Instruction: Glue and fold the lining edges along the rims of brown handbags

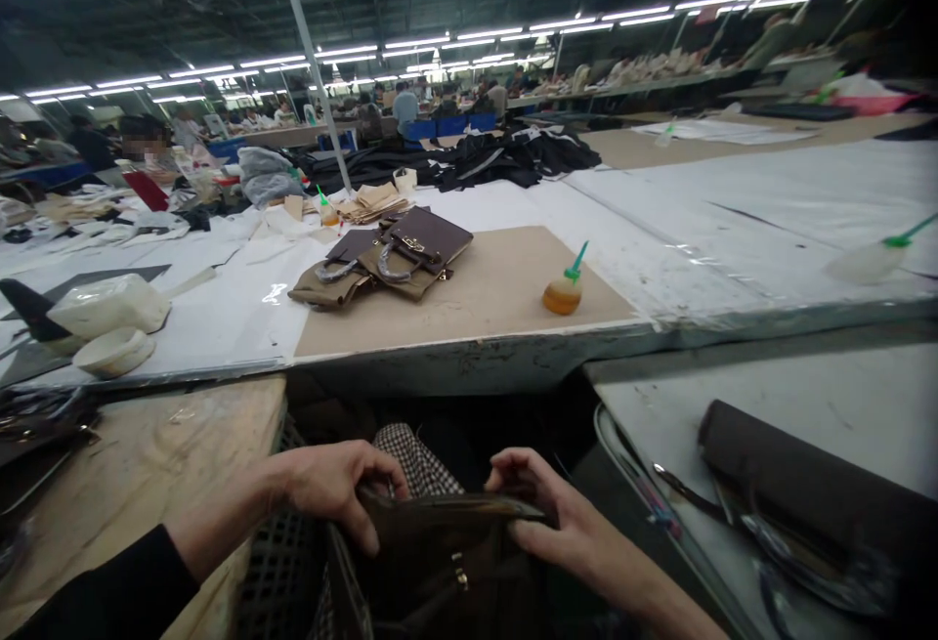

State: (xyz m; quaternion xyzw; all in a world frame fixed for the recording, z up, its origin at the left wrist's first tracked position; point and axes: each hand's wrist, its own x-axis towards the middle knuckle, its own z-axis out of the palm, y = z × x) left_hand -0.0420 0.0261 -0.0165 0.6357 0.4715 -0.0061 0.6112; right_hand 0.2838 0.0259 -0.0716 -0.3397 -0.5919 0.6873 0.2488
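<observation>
Table [703,205]: white-covered, with a brown sheet [410,332] near its front edge.
Held bag [425,572]: dark, gold-clasped, low in front of the person, below the table edge; its bottom is cut off and its inside too dark to make out.
Right-hand bag [813,484]: on the side table [660,401], its far end lost in shadow.
Basket [275,572]: dark lattice, partly hidden by the left forearm; contents unseen.
Sheet bags [432,239]: two, overlapping, handles plastic-wrapped; insides hidden.
Left hand [341,489]: thumb and fingers gripping the held bag's left edge.
Right hand [553,513]: pinching its rim at the right end.
Tub [109,306]: whitish; contents unclear.
Bowl [115,354]: beside the tub; contents hard to tell.
Amber bottle [563,296]: orange-brown liquid inside, green spout, upright on the sheet.
</observation>
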